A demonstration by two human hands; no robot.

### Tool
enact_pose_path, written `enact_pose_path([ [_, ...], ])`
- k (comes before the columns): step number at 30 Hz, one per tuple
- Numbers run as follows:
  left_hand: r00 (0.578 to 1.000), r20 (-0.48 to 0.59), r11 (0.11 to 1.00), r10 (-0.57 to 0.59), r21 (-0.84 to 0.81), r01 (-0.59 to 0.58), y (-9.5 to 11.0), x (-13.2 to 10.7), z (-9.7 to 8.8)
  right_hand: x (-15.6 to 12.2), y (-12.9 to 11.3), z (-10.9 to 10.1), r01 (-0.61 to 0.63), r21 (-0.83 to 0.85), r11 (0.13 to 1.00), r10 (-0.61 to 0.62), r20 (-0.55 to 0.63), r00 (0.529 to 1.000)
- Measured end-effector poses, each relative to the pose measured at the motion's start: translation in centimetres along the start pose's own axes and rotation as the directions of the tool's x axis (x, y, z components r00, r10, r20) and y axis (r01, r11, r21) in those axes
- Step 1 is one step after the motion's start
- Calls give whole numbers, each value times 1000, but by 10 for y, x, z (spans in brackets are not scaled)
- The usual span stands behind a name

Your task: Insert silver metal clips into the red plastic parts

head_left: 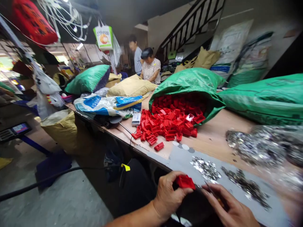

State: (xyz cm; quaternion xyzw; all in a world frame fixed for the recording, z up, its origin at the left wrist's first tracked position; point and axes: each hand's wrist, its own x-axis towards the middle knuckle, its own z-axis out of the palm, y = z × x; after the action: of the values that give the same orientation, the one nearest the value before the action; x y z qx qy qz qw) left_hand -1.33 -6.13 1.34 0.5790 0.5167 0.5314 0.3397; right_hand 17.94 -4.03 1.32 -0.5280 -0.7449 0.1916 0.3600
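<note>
My left hand grips a red plastic piece between thumb and fingers, just beside my right hand, which pinches a slim object too blurred to identify. Beyond my hands, silver metal pieces lie on a gray mat; farther off, loose red parts spill from a green sack.
</note>
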Motion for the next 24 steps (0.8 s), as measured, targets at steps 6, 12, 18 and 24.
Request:
enact_pose_path([
  [6, 990, 22, 983, 140, 117, -141, 2, -3, -5, -1, -35, -6, 17, 38, 999, -18, 33, 999],
  [12, 967, 40, 952, 250, 169, -253, 0, -8, -4, -8, -35, -1, 106, 11, 994, -106, 15, 994],
  [18, 947, 96, 911, 305, 259, -320, -3, -11, -6, -8, -35, -2, 164, -25, 986, -162, 60, 985],
  [24, 933, 141, 892, 331, 276, -359, -2, -13, -4, -9, -37, -4, 157, 9, 988, -157, 97, 983],
])
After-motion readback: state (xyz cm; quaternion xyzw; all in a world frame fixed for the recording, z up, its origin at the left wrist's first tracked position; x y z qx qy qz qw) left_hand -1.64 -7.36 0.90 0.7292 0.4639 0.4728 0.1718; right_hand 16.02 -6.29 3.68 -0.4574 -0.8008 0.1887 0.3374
